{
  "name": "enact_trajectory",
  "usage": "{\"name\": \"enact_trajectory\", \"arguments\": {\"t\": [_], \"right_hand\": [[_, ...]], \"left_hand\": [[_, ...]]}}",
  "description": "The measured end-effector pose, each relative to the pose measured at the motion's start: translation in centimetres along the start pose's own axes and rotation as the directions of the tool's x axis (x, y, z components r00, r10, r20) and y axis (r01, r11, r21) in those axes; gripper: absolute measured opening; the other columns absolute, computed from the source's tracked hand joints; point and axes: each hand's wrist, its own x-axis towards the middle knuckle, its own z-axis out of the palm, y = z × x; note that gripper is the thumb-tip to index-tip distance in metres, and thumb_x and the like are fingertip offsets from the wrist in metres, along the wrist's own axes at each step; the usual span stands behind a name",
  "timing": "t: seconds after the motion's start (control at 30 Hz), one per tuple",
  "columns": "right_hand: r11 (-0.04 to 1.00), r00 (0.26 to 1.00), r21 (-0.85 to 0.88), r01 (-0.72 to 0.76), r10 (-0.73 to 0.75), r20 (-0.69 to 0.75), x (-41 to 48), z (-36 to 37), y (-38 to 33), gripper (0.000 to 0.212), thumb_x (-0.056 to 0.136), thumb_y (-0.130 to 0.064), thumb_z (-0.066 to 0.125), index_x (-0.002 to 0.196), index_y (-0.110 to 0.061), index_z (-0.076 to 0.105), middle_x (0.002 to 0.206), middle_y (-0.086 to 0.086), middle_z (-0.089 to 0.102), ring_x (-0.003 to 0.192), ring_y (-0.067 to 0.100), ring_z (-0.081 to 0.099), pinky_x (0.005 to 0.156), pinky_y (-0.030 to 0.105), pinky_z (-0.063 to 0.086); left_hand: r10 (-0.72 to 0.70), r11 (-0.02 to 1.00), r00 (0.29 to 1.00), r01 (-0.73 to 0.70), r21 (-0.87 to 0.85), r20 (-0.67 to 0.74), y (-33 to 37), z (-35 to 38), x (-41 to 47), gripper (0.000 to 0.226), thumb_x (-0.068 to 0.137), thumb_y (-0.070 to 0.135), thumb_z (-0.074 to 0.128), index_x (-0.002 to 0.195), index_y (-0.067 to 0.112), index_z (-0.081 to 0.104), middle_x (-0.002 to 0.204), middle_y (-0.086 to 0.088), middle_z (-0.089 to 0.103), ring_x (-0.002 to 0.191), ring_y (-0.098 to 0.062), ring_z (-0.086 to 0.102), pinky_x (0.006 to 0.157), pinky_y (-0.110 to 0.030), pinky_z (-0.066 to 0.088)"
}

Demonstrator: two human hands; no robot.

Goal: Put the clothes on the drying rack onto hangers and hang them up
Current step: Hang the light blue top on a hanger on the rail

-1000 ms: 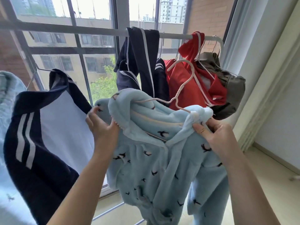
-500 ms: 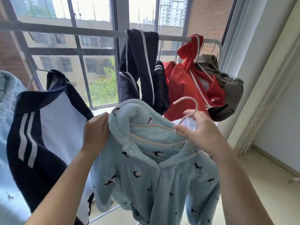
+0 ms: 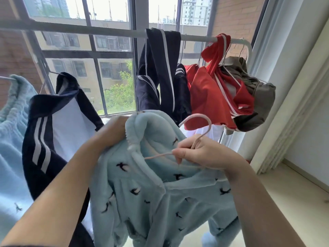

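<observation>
Fleecy pale-blue pyjama top (image 3: 142, 198) with dark bird prints sits centre frame in the head view, held up in front of the rail (image 3: 106, 32). Left hand (image 3: 112, 132) is clenched on the collar's left side, bunching the fabric. Right hand (image 3: 204, 154) pinches the pink hanger (image 3: 203, 127) at its neck, fingers closed round the wire, hook up and free of the rail. Navy trousers (image 3: 160, 72) and a red garment (image 3: 213, 97) are draped at the rail's right end; a navy-and-white jacket (image 3: 58, 132) hangs left.

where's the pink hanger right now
Head view, centre: the thin pink wire hanger is in the right hand, inside the fluffy light-blue pyjama top's collar.
</observation>
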Motion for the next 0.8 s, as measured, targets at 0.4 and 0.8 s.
{"name": "enact_trajectory", "arguments": {"t": [0.4, 0.8], "right_hand": [[0.984, 0.934, 0.149, -0.093, 0.138, -0.33, -1.9, -2.2, 1.2, 0.033, 0.095, -0.022, 0.057, 0.068, -0.004, 0.062, 0.041, -0.005, 0.031, 0.036, 0.006, 0.023, 0.037, 0.012, 0.023], [0.972, 0.961, 0.12, -0.203, 0.222, -0.168, -3.9, -3.9, 0.7, 0.033, 0.094, -0.03, 0.058, 0.068, -0.01, 0.064, 0.043, -0.006, 0.032, 0.038, 0.006, 0.023, 0.036, 0.015, 0.021]], "left_hand": [[-0.276, 0.936, 0.961, 0.262, -0.233, -0.028, -2.9, 2.9, -9.4, 0.037, 0.081, 0.031, 0.073, 0.106, 0.032, 0.045, 0.091, 0.014, 0.058, 0.082, -0.005, 0.062, 0.06, -0.019, 0.05], [-0.294, 0.939, 0.834, 0.159, -0.306, -0.468, -1.1, -0.5, -5.0, 0.02, 0.1, 0.016, 0.041, 0.106, 0.013, 0.059, 0.095, 0.0, 0.06, 0.087, -0.019, 0.051, 0.073, -0.028, 0.033]]}}
